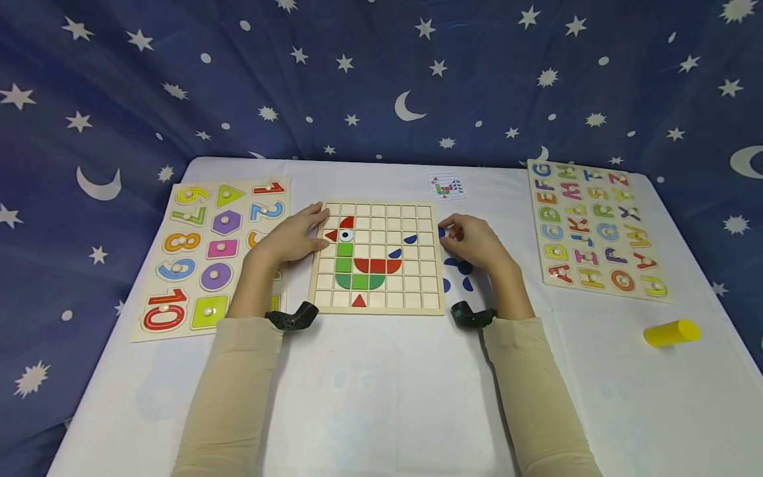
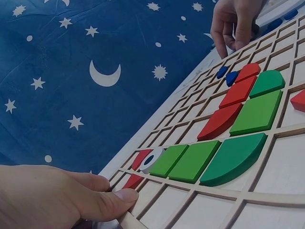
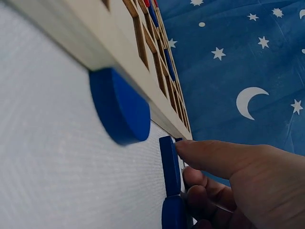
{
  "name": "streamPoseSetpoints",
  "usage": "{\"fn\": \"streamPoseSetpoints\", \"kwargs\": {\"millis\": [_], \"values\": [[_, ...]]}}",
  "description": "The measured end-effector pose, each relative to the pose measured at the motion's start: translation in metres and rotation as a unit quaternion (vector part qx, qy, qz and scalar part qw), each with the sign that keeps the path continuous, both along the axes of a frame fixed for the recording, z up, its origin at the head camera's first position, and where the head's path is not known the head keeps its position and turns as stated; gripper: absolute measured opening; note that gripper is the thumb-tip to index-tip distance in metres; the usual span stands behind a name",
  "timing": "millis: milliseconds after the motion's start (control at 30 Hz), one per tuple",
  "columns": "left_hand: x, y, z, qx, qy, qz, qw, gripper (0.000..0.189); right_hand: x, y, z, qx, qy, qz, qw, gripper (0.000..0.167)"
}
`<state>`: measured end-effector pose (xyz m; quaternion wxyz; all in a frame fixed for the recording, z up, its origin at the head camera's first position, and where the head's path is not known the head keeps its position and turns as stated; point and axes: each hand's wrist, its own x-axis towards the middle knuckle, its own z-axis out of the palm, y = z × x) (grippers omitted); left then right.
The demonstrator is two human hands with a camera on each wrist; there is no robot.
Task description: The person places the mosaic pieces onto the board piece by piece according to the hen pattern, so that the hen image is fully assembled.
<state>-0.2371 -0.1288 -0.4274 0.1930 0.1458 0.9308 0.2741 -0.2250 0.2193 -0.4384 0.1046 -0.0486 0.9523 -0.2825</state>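
Observation:
A wooden grid board (image 1: 423,285) lies on the table, with red, green and blue tiles and a round eye tile (image 1: 346,236) arranged as a bird. The left hand (image 1: 292,235) rests at its upper left edge; the left wrist view shows the thumb (image 2: 114,200) lying on the frame beside a red tile (image 2: 133,181). Beyond the right edge, the right hand (image 1: 473,242) has bent fingers and pinches a blue tile (image 1: 442,232), mostly hidden by the fingertips. Several blue half-round tiles (image 1: 467,284) lie just below that hand. Two blue tiles (image 1: 410,239) sit in the grid.
A small picture card (image 1: 447,186) with a bird pattern lies behind the board. A number puzzle (image 1: 203,265) is at left, partly under the left forearm. An alphabet puzzle (image 1: 590,232) and a yellow cylinder (image 1: 671,333) are at right. Starred cloth (image 1: 381,79) hangs behind.

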Motion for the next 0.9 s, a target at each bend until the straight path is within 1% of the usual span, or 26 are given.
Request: {"fn": "streamPoseSetpoints", "kwargs": {"millis": [267, 433, 500, 667, 900], "values": [[-0.001, -0.001, -0.002, 0.004, 0.005, -0.007, 1.0, 0.07, 0.002, 0.007, 0.007, 0.015, -0.015, -0.004, 0.9998, 0.032], [0.0, 0.0, 0.0, 0.006, 0.003, -0.006, 1.0, 0.07, 0.001, 0.014, 0.006, 0.016, -0.024, 0.018, 0.9994, 0.032], [0.0, 0.0, 0.0, 0.008, 0.002, -0.005, 1.0, 0.07, 0.0, 0.016, 0.005, 0.014, -0.024, 0.023, 0.9993, 0.028], [0.0, 0.0, 0.0, 0.009, 0.002, -0.006, 0.9999, 0.069, -0.001, 0.016, 0.002, 0.006, -0.019, 0.01, 0.9998, 0.017], [0.0, 0.0, 0.001, 0.006, 0.001, -0.003, 1.0, 0.069, -0.001, 0.015, 0.002, 0.002, -0.011, -0.007, 0.9999, 0.016]]}}
